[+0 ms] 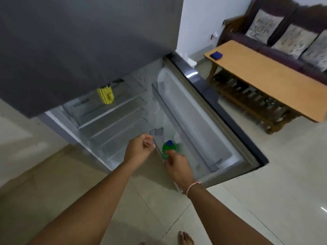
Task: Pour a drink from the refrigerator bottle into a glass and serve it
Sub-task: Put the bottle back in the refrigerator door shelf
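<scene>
Under the right hand (177, 167), a green bottle (167, 151) stood in the lowest door shelf (208, 156), fingers closing on its shoulder, presumably to lift it. Beside it, the left hand (139, 147) pinched the shelf's clear rim, probably for steadiness.

The lower door shelf (177, 147) of the open fridge carries the green bottle (166, 151) with its blue cap. A glass shelf (113, 106) inside bears a yellow ridged object (105, 95). On the wooden desk (265, 82) lies a blue cloth (216, 55).
</scene>
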